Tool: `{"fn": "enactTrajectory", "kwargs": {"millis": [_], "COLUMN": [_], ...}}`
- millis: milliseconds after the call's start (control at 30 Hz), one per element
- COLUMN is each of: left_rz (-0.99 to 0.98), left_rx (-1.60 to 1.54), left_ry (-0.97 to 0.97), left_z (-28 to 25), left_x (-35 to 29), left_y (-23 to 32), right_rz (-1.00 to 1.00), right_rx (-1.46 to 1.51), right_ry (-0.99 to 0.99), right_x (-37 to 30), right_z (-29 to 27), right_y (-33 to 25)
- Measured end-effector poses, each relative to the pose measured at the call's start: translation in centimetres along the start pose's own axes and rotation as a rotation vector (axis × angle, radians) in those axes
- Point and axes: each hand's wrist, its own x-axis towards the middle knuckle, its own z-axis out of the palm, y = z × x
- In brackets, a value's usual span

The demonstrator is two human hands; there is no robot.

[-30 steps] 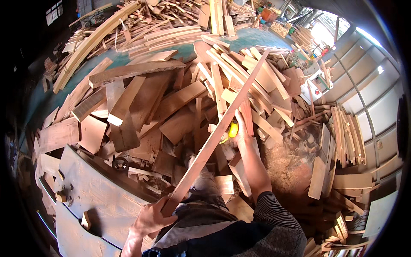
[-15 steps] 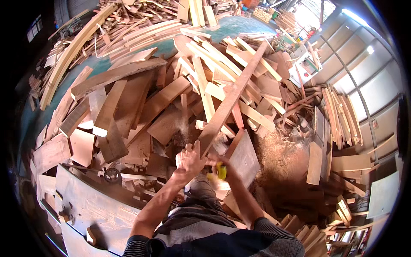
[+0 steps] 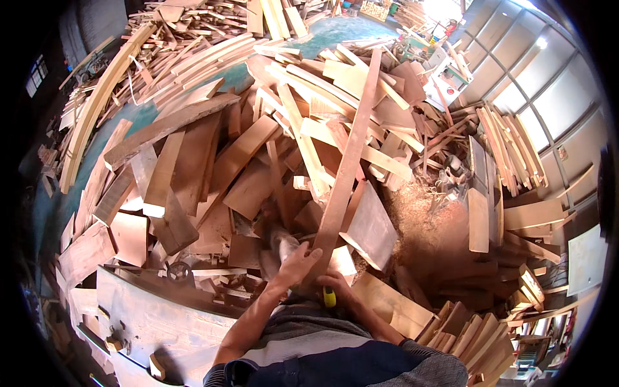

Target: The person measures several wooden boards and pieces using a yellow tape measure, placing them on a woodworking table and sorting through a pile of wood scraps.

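A long narrow wooden plank (image 3: pixel 348 161) slants up and away from just in front of my body, its near end between my hands. At the plank's left edge is my left hand (image 3: pixel 298 266), its fingers stretched toward the wood rather than wrapped round it. Beside the near end, on the right, my right hand (image 3: pixel 336 284) is closed around a yellow and black tape measure (image 3: pixel 329 297). Its fingertips come close to the plank; whether they touch it I cannot tell.
Heaped boards and offcuts (image 3: pixel 248 151) lie in front and to the left. A pale machine table (image 3: pixel 167 316) is at the lower left, with a handwheel (image 3: pixel 178 271) behind it. Sawdust (image 3: pixel 422 219) covers ground at right. Stacked boards (image 3: pixel 467 338) stand at lower right.
The plank's near end has come closer to my body, and the plank stands steeper in view. My left hand has loosened from a curled grip to outstretched fingers. The tape measure has moved lower.
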Motion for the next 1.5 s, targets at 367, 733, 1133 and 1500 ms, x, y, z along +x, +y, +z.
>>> {"fn": "enactTrajectory", "kwargs": {"millis": [367, 733, 1133, 1500], "left_rz": [-0.029, -0.114, -0.298, -0.265], "left_rx": [-0.561, -0.814, -1.179, -1.029], "left_ry": [0.000, -0.227, -0.411, -0.333], "left_z": [0.6, 2.2, -0.2, 0.9], "left_x": [-4.1, -2.6, -4.4, -3.0], "left_y": [1.4, -1.3, -1.1, -1.0], "right_rz": [-0.136, -0.252, -0.141, -0.061], "right_rx": [-0.226, -0.937, -0.342, -0.396], "right_ry": [0.178, 0.306, 0.328, 0.307], "right_x": [-0.9, -0.3, 2.2, 1.6], "right_z": [2.8, 2.1, 1.7, 1.5], "right_y": [-3.0, -1.9, -4.2, -5.7]}}
